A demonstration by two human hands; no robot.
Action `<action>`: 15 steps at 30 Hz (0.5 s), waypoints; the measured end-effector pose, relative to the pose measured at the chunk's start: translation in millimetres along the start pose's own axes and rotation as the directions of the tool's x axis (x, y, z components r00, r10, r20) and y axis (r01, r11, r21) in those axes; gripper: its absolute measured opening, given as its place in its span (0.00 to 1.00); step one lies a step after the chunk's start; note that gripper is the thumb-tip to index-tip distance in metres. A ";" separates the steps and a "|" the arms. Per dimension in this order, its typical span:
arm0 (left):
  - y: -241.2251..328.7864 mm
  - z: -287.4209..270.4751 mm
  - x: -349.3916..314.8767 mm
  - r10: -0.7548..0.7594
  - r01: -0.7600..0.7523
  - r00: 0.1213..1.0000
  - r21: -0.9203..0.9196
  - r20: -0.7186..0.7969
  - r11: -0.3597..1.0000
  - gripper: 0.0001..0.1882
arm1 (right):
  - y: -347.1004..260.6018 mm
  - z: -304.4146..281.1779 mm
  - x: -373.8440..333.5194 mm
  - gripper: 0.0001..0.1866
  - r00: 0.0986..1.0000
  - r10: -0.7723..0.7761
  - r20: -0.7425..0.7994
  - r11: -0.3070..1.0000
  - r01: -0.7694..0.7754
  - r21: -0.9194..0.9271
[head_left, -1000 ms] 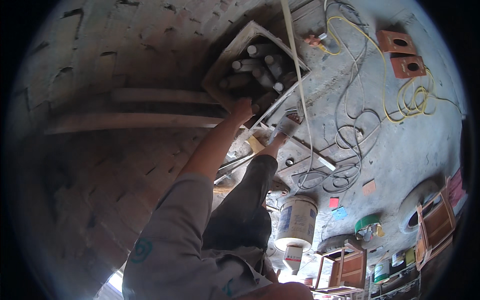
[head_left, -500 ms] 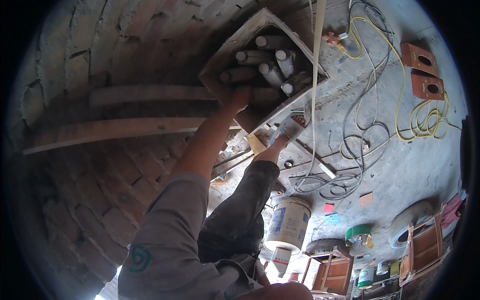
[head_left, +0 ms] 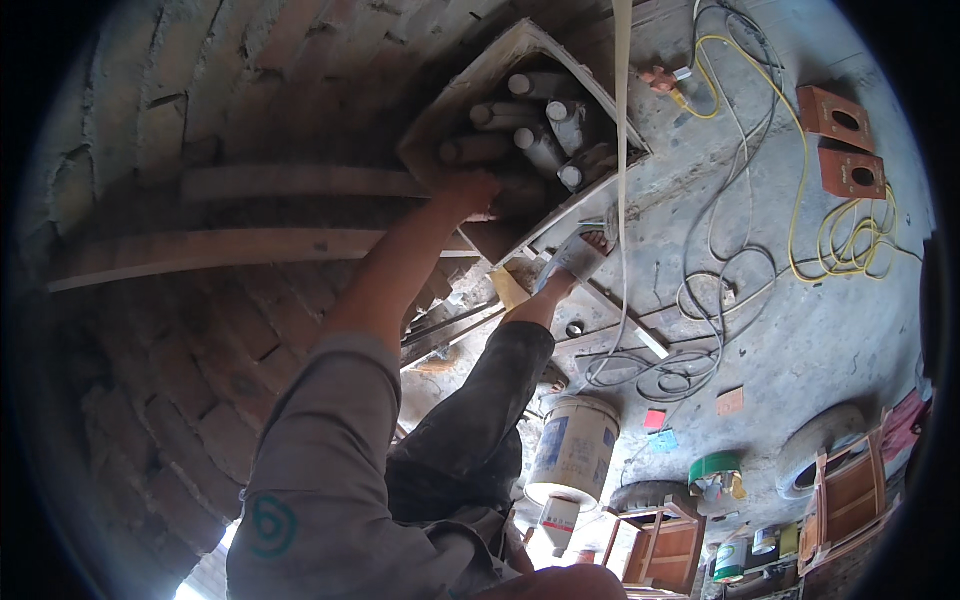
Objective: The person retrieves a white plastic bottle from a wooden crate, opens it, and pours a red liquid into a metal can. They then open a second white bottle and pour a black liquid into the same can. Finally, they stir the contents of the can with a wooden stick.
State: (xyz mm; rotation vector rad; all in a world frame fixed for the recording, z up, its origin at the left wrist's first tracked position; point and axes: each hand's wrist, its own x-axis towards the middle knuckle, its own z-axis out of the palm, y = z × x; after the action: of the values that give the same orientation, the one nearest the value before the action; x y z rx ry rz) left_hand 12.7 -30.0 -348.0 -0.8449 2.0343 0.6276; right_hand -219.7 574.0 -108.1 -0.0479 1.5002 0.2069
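My left hand [head_left: 472, 195] reaches over the near-left wall of an open wooden box [head_left: 500, 240] standing against the brick wall. Its fingers curl down at the box's edge in deep shade; whether they grip the edge or something just inside cannot be made out. Within the box, several pale grey cylinders with round light ends [head_left: 541, 150] lie tilted at differing angles. Just right of the box my sandalled foot [head_left: 590, 250] rests on the floor. My right hand is out of sight; a blurred skin-coloured shape is all that shows at the bottom edge.
Wooden planks [head_left: 230, 255] lie along the brick wall at left. A pale vertical strip [head_left: 622, 110] passes the box's right side. Grey cables [head_left: 690, 370] and a yellow cord [head_left: 850, 245] loop across the concrete. A white bucket [head_left: 573, 450] stands near me; wooden frames [head_left: 660, 550] and a tyre [head_left: 815, 450] lie beyond.
My left hand and forearm have shifted slightly left, the hand staying at the box's near wall. The whole view has slid a little. The cylinders look unmoved.
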 end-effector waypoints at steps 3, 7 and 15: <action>-0.4 30.4 18.8 -0.394 0.117 0.840 -0.586 -0.372 0.802 0.32 | 1.8 -2.4 -2.2 0.22 1.000 -0.007 0.022 1.000 0.007 -0.015; 17.5 -26.3 70.2 -0.594 0.054 0.645 -0.747 -0.480 0.663 0.28 | -0.2 1.4 1.7 0.22 1.000 0.002 0.019 1.000 -0.002 -0.005; 23.0 21.3 59.2 -0.712 0.109 0.569 -0.821 -0.411 0.561 0.23 | -5.0 9.5 3.4 0.20 0.999 0.001 0.033 1.000 -0.001 0.011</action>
State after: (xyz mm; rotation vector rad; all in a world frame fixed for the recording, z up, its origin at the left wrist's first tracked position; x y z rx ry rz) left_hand -19.5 -20.5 -406.0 -2.3825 2.0057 0.9043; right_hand -209.3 571.1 -111.3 -0.0347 1.4687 0.1991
